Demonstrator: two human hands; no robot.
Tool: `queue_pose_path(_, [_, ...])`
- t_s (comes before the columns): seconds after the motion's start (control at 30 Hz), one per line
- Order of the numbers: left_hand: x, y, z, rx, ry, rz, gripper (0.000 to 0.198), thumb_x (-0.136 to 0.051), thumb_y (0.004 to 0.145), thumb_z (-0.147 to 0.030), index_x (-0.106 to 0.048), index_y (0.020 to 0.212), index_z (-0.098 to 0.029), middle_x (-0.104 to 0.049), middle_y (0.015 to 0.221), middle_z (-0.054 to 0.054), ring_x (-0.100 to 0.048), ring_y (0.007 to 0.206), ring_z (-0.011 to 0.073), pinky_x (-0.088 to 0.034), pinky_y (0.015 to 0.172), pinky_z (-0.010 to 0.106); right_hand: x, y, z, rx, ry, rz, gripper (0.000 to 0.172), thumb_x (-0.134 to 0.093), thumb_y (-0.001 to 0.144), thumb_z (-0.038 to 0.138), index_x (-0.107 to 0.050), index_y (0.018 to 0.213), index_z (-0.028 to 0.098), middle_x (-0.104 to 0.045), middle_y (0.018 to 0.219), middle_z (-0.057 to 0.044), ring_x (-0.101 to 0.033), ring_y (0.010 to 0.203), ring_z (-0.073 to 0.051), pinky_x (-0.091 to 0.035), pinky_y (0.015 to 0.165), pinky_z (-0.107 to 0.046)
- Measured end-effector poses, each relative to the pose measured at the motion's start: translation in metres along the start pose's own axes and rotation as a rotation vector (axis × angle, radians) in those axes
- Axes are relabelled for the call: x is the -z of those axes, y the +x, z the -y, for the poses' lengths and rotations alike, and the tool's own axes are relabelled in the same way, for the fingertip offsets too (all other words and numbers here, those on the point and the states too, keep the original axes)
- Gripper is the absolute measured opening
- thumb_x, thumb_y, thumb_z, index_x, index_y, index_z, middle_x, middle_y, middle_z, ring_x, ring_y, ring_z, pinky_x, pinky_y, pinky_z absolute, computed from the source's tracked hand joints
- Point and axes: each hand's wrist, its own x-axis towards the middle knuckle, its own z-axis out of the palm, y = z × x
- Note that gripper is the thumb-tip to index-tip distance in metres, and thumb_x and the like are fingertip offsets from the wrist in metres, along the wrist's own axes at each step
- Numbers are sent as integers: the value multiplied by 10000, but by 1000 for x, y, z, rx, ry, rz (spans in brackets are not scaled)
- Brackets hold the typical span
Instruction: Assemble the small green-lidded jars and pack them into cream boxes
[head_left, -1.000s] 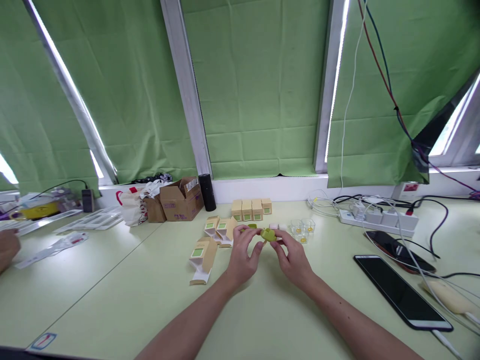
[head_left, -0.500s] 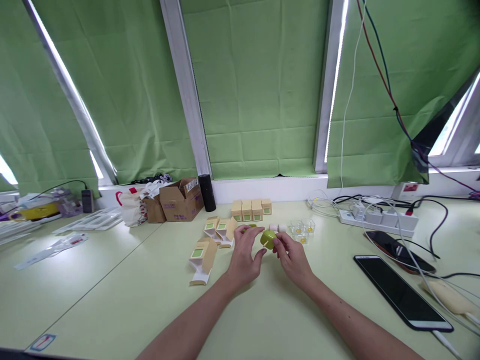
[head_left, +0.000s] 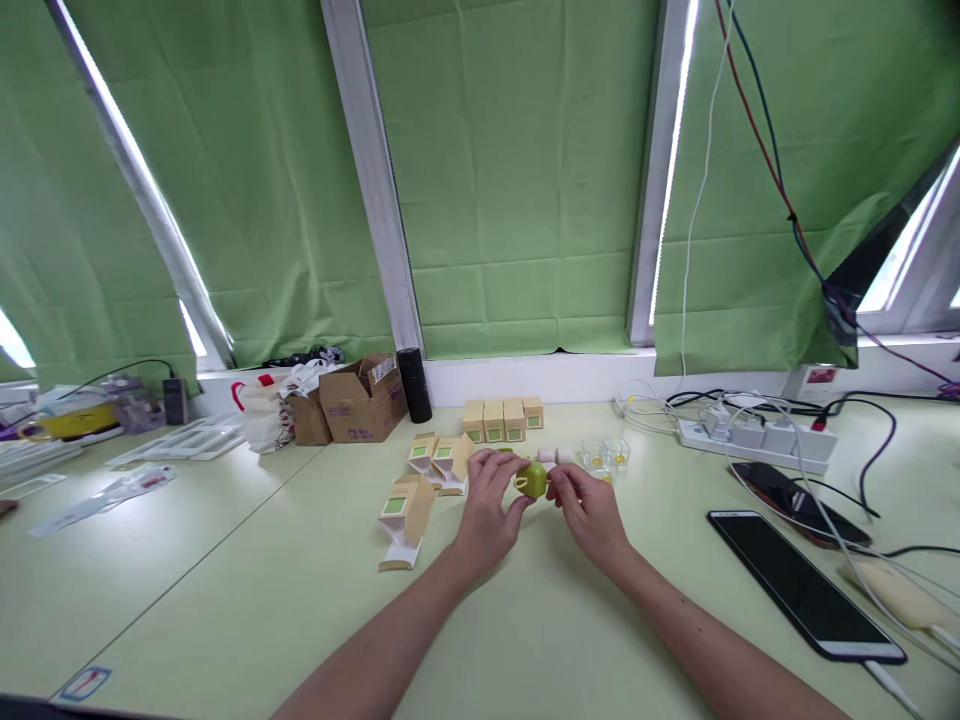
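Near the middle of the table, a small rounded green case point(head_left: 533, 480) with a pale loop on its left side is held up between my two hands. My left hand point(head_left: 491, 500) grips it from the left, thumb below and fingers above. The fingers of my right hand point(head_left: 586, 508) are pinched together at its right edge; whether they also hold some small part is hidden. Left of my left hand, opened cardboard boxes point(head_left: 409, 505) with green labels lie with their flaps out. Behind my hands are small pinkish-white rolls point(head_left: 564, 456) and clear cups with yellow centres point(head_left: 616, 452).
Several closed small boxes point(head_left: 504, 420) stand in a row at the back. A brown carton point(head_left: 364, 408) and a black cylinder point(head_left: 414, 385) are to their left. At right lie a phone point(head_left: 802, 580), a dark device point(head_left: 799, 503), cables and a power strip point(head_left: 757, 445).
The green case has turned so its loop faces left, and has shifted slightly left. My left thumb and fingers have closed onto it, while my right fingers remain at its right edge.
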Motion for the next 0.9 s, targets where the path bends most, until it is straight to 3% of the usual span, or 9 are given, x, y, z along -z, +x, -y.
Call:
queue_pose_path(0.13, [1,4,1,141,-93,-67,423,-731,838,-103,-653,1219,-269,-672,1217,80,-497,1242,299,-435,1070,486,6,4,-8,-4,-98,-69,327,-476,1035,461,-674,918,228,-699,740,-21,-623,638,-185,-462,629,-293])
queue_pose_path(0.27, [-1,7,8,356,-233,-115,429,-763,778,-123,-695,1175,-270,-681,1190,75,-565,1175,279,-476,979,421,9,6,-19,46,-358,-94,201,-519,997,344,-685,977,233,-726,846,-41,-641,741,-213,-454,690,-320])
queue_pose_path(0.43, [-5,7,26,573,-542,-107,449,-818,730,-218,-689,1160,-218,-704,1196,102,-638,1126,271,-486,875,354,8,8,-30,160,-691,9,208,-582,926,173,-698,1093,218,-744,1027,-82,-611,972,-275,-440,812,-371])
queue_pose_path(0.63, [-5,6,32,652,-854,-106,552,-895,673,-309,-656,1159,-202,-725,1183,118,-676,1086,270,-502,864,338,2,10,-40,185,-900,58,373,-649,871,108,-678,1224,225,-689,1224,-117,-528,1158,-314,-379,942,-412])
queue_pose_path(0.9, [-4,6,29,675,-913,-75,579,-902,646,-261,-669,1175,-211,-737,1184,113,-694,1023,240,-502,832,304,-5,20,-44,235,-1041,101,390,-612,889,104,-665,1262,206,-642,1263,-143,-474,1180,-319,-337,951,-409])
